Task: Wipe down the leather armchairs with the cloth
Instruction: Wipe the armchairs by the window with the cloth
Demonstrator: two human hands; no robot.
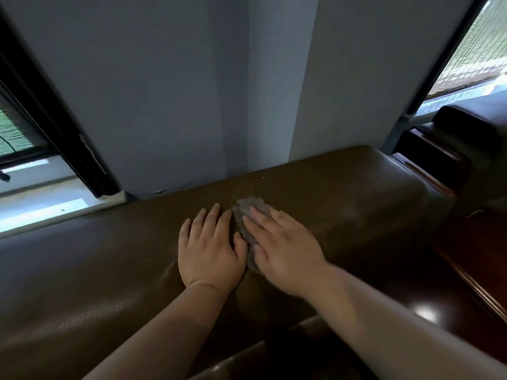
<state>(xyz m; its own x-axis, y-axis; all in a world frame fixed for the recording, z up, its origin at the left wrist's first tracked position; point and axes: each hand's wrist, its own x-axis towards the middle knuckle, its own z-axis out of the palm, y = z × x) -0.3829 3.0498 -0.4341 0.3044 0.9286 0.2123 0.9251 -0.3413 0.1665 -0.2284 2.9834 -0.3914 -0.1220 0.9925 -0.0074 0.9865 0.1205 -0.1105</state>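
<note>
**Both hands flat on the chair back, cloth under your right**

Head view: you look down on the top of a brown leather armchair (343, 193), its padded back running across the frame from lower left to upper right. Your left hand (211, 248) lies palm-down on the leather, fingers straight and close together, holding nothing. Just beside it, your right hand (282, 253) presses flat on a grey cloth (248, 215), fingers extended and slightly spread over it rather than curled round it. The cloth is crumpled, sits on the top of the chair back, and shows past your fingertips and along the thumb side of your right hand; the rest is hidden beneath the palm. Your left thumb is near the cloth's edge; whether it touches, you cannot tell from here.

Behind the chair stands a pale wall (192, 91) with a corner in it. A dark-framed window (41, 111) is at the left, and another window (472, 50) with a mesh screen at the upper right. At the right, glossy dark wood (466, 283) catches a bright reflection, and a second dark leather chair (472, 127) stands beyond it.
</note>
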